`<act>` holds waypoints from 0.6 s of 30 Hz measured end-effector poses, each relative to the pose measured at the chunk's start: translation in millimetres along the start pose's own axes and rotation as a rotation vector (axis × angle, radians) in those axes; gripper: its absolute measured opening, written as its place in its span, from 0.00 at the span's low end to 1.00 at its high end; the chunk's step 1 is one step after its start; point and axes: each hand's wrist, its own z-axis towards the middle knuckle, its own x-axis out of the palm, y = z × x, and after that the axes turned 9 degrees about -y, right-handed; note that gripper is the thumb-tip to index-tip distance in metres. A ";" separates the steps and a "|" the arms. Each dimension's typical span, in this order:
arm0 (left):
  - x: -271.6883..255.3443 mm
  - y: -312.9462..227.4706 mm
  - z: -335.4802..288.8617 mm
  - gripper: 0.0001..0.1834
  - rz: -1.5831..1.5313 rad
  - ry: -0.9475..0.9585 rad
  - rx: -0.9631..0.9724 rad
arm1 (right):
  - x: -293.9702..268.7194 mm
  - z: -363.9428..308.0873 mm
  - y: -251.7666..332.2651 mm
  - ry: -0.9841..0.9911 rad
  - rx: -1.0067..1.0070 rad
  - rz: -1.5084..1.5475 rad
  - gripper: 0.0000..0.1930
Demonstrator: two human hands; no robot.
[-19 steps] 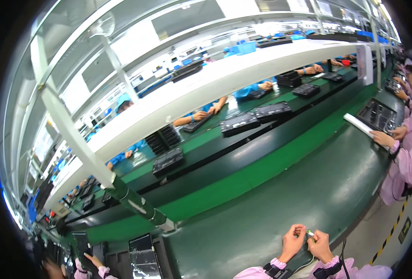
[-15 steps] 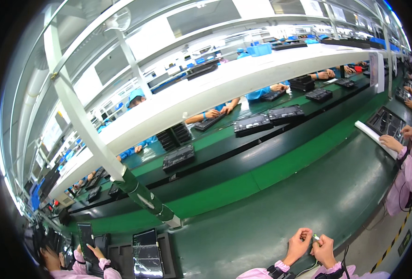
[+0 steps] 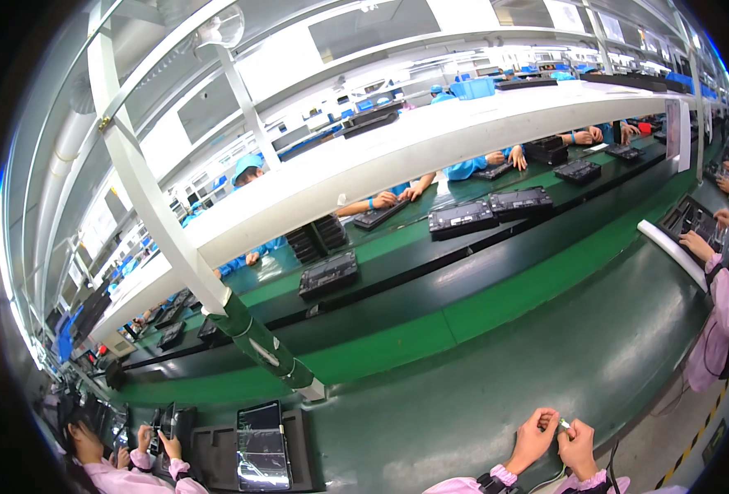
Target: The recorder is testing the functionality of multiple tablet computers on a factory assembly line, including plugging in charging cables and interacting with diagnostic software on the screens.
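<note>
Low at the right, my two hands meet over the green workbench [image 3: 414, 420], fingertips almost together. My right hand [image 3: 577, 449] pinches a small white-and-green piece [image 3: 563, 423], too tiny to name. Curled into a pinch beside it is my left hand [image 3: 534, 438]; whatever its fingertips hold is hidden. Pink cuffs and dark bands show at both wrists. Between the wrists runs a thin pale cable, and a dark cord hangs by the right one.
Left along the bench, a glossy dark panel [image 3: 261, 445] lies in a black foam tray [image 3: 301, 453], near a co-worker in pink. Black units [image 3: 329, 275] line the belt beyond a slanted post [image 3: 274, 354]. Another co-worker handles a unit [image 3: 702, 222] at the far right.
My hands stay close together, the left fingertips now nearer the small piece. The view has shifted slightly. The co-worker at left has lowered and turned the panel they hold.
</note>
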 end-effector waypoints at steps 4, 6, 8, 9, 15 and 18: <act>1.9 0.3 1.5 0.10 -0.017 0.010 -0.017 | 2.9 1.3 -7.4 -0.021 0.037 -0.006 0.13; 1.6 -3.1 1.6 0.10 -0.025 0.015 -0.037 | 3.2 2.1 -7.9 -0.029 0.025 -0.015 0.13; -1.0 2.8 3.3 0.10 -0.026 0.018 -0.032 | 6.9 2.2 -2.7 -0.029 0.024 -0.012 0.13; -0.7 4.6 3.3 0.10 -0.038 0.013 -0.024 | 6.8 2.1 -1.2 -0.024 0.013 -0.016 0.13; -7.2 9.8 0.3 0.10 -0.042 0.031 -0.026 | 9.3 -2.7 -7.6 0.003 -0.124 -0.039 0.14; -8.6 13.6 -0.8 0.10 -0.050 0.031 -0.029 | 12.3 -5.9 -6.3 0.000 -0.051 0.005 0.14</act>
